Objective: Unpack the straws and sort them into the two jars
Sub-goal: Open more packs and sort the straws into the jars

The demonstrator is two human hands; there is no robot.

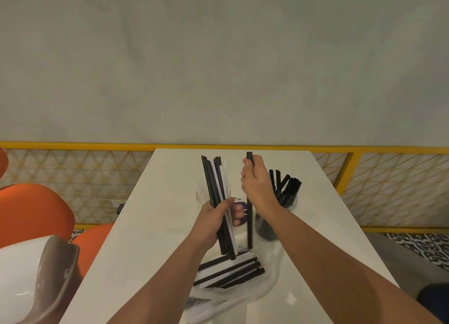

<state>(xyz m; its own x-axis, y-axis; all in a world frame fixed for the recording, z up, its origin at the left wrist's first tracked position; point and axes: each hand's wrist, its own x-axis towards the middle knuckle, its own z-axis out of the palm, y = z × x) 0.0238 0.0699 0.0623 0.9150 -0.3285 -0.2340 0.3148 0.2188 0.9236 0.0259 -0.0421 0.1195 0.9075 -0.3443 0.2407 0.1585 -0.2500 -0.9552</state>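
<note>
My left hand (213,222) grips a bundle of black and white straws (216,190), held upright over the table. My right hand (255,182) is closed on a single black straw (249,226), also upright, just right of the bundle. Behind my right wrist stands a clear jar (289,203) with several black straws in it. A second clear jar (201,192) stands behind the bundle, mostly hidden. More black and white straws (230,272) lie on clear plastic packaging (218,301) near the table's front.
The white table (158,202) is narrow, with its far edge against a yellow-framed mesh railing (388,185). Orange chairs (31,214) and a white-and-brown chair (36,280) stand to the left. Patterned floor shows at right.
</note>
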